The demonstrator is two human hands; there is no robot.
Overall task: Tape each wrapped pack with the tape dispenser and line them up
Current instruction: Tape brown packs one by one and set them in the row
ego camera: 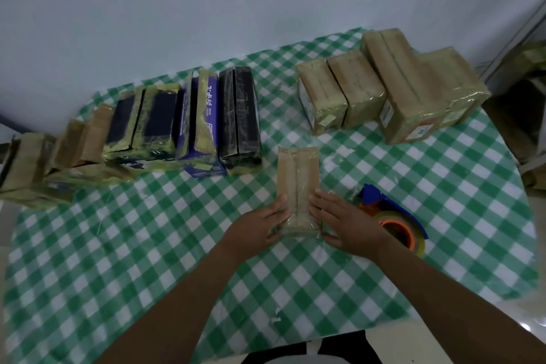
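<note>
Near the middle of the desk [141, 248], on its green-and-white checked cloth [443, 186], a brown wrapped pack [298, 174] lies flat with its long side running away from the person. A seam runs down its top face, and clear tape glints over its near end.

The left hand [260, 227] rests against the pack's near left edge, with its fingers straight along that side and its thumb by the near corner. The right hand [345, 224] lies open on the other side, its fingertips touching the pack's near right edge and its palm flat toward the cloth. Neither hand curls round the pack; both press or steady it from the sides.

Just beside the right hand, on its right, the blue tape dispenser [384, 201] lies on the cloth, its roll of tape [415, 242] around an orange core turned toward the person. No hand touches it.

Along the left of the desk, a row of taped packs [153, 121] stands on edge, side by side. It runs from brown ones at the far left, through dark ones and a blue pack [204, 115], to a black pack [240, 115] nearest the centre. At the far right, a cluster of brown packs [390, 89] sits together, well apart from the one between the hands.
</note>
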